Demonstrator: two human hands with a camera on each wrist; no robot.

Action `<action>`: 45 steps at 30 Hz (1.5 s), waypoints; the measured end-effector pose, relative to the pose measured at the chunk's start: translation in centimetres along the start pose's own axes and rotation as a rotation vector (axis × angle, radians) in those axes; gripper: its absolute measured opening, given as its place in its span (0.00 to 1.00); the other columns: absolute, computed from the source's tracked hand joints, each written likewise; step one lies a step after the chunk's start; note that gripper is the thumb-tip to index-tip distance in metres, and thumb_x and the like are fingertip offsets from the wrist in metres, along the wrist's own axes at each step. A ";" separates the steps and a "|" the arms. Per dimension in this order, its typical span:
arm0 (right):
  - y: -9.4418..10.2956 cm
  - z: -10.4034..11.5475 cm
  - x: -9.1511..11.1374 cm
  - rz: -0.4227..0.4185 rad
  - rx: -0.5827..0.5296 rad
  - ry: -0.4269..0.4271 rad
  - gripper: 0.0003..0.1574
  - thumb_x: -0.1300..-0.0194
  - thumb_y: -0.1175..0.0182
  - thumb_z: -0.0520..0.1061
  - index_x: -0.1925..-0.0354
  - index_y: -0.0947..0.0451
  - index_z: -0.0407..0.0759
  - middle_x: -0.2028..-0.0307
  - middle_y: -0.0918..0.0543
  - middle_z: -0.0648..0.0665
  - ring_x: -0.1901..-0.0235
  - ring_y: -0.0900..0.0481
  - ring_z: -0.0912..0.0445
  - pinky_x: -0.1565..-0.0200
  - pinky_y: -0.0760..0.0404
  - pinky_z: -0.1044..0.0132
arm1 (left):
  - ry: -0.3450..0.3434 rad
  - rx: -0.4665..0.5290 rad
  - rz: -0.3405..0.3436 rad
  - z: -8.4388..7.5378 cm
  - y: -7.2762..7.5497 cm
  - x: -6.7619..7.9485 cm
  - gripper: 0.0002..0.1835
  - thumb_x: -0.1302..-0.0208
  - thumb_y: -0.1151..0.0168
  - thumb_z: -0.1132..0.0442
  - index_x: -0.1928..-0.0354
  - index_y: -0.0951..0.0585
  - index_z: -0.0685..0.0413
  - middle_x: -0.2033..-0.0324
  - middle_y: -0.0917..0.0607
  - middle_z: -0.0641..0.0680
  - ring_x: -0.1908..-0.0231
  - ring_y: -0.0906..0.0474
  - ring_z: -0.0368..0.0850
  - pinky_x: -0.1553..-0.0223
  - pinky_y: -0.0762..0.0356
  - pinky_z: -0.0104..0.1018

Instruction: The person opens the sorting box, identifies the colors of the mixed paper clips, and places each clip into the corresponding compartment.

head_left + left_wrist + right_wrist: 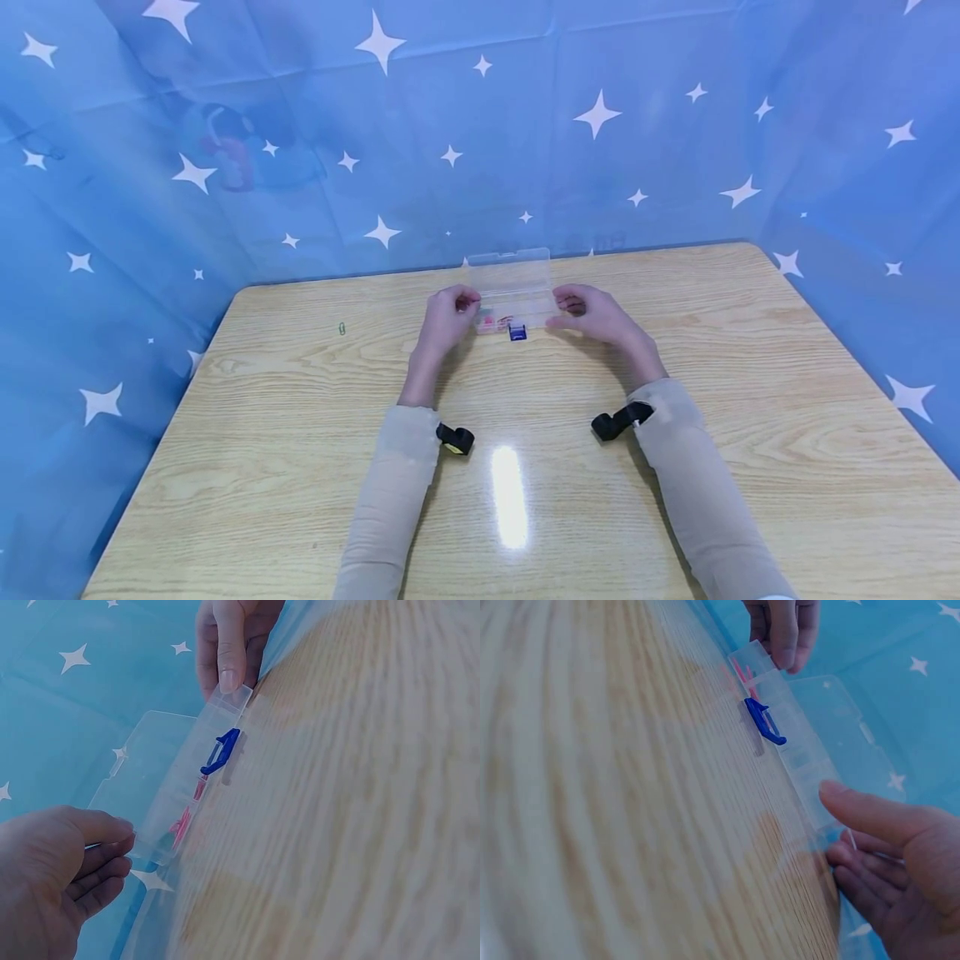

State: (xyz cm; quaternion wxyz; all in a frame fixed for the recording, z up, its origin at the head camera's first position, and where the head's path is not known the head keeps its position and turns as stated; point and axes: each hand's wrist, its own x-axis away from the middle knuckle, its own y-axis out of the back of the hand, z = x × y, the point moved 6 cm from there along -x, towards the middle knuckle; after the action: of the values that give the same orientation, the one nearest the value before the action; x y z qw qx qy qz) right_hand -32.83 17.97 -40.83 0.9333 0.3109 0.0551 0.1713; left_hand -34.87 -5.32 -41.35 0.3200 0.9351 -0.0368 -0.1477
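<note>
A clear plastic box (528, 310) with compartments lies near the far table edge, its see-through lid (510, 271) raised at the back. My left hand (448, 315) is at the left end, thumb and curled fingers at the box's edge by the lid. At the right end, my right hand (596, 312) grips the box, thumb (847, 801) on the corner and fingers lower down. Small pink and red pieces (181, 826) sit in the left compartments. A dark blue frame-shaped piece (517, 332) stands against the front wall, between the hands.
A green paper clip (342, 328) lies on the wooden table (300, 467), left of the box. Behind the table hangs a blue cloth (420, 108) with white stars. Both sleeved forearms reach forward over the table, each wearing a black wrist camera (456, 439).
</note>
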 end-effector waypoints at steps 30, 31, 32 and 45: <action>-0.3 -3.1 -1.5 -0.030 0.026 -0.005 0.42 0.49 0.33 0.56 0.40 0.34 0.40 0.49 0.27 0.42 0.48 0.30 0.49 0.44 0.33 0.55 | -0.015 0.055 -0.074 3.3 5.1 1.7 0.10 0.39 0.42 0.66 0.58 0.20 0.64 0.64 0.18 0.54 0.62 0.24 0.45 0.58 0.26 0.36; -0.3 -3.1 -1.5 -0.030 0.027 -0.005 0.43 0.49 0.33 0.56 0.40 0.34 0.40 0.49 0.27 0.42 0.48 0.30 0.49 0.44 0.33 0.55 | -0.014 0.053 -0.076 3.4 5.3 1.7 0.10 0.39 0.42 0.66 0.58 0.20 0.64 0.64 0.18 0.54 0.62 0.24 0.45 0.58 0.26 0.36; -0.3 -3.1 -1.5 -0.031 0.030 -0.006 0.43 0.49 0.33 0.57 0.40 0.34 0.40 0.49 0.26 0.42 0.48 0.30 0.50 0.44 0.33 0.55 | -0.012 0.048 -0.079 3.6 5.5 1.8 0.10 0.39 0.42 0.66 0.58 0.20 0.64 0.64 0.18 0.54 0.62 0.24 0.45 0.58 0.26 0.36; -0.3 -3.0 -1.4 -0.026 0.043 -0.006 0.43 0.48 0.33 0.56 0.39 0.35 0.40 0.48 0.27 0.43 0.48 0.30 0.50 0.43 0.33 0.56 | 0.023 -0.006 -0.136 6.1 8.5 2.7 0.10 0.40 0.41 0.65 0.58 0.20 0.64 0.65 0.18 0.56 0.63 0.24 0.47 0.59 0.26 0.39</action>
State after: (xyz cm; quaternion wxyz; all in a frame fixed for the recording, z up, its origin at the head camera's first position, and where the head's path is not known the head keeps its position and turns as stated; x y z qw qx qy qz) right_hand -34.67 18.97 -43.46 0.9287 0.3306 0.0602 0.1570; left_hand -33.89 -16.12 -41.44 0.3125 0.9361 0.0307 -0.1586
